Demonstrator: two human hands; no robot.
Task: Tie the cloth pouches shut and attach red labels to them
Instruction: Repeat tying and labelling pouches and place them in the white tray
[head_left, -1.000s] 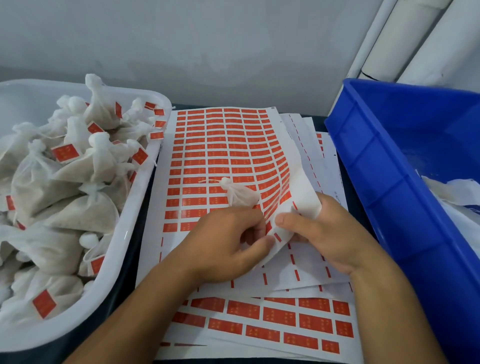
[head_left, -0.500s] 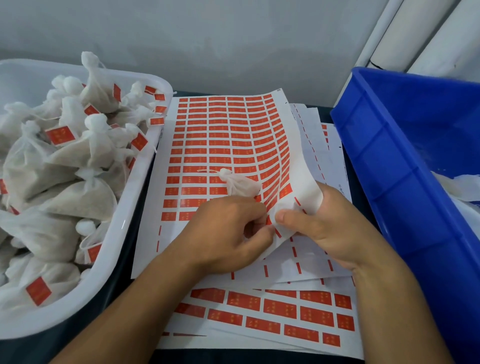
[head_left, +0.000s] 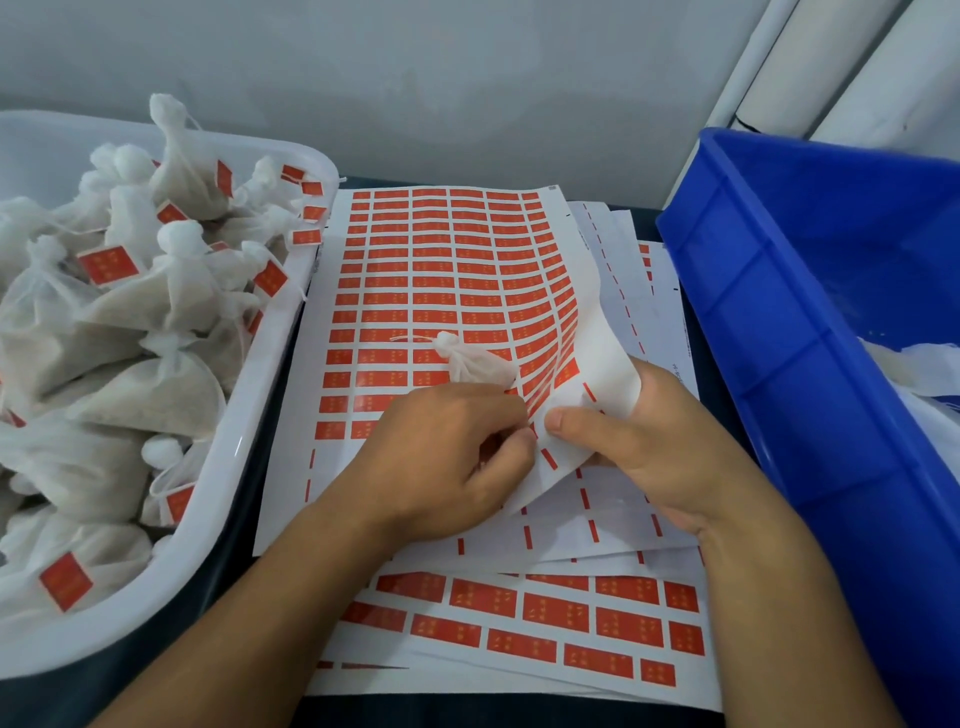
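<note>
I see both hands working at the lifted near-right corner of the label sheet (head_left: 441, 291), a small cloth pouch (head_left: 475, 364) under the left hand.

The pouch lies on the sheet with its long axis slanting, tied neck toward the far left, body running back under my left hand (head_left: 441, 467); that hand is curled, thumb and fingertips pinching at the sheet's bent edge, though what they nip is too small to tell; my right hand (head_left: 660, 457) grips the curled-up corner, thumb on top, fingers hidden beneath; the white tub (head_left: 228, 467) of tied, labelled pouches sits at the left edge, the blue bin (head_left: 779, 322) at the right, both cut off.
</note>
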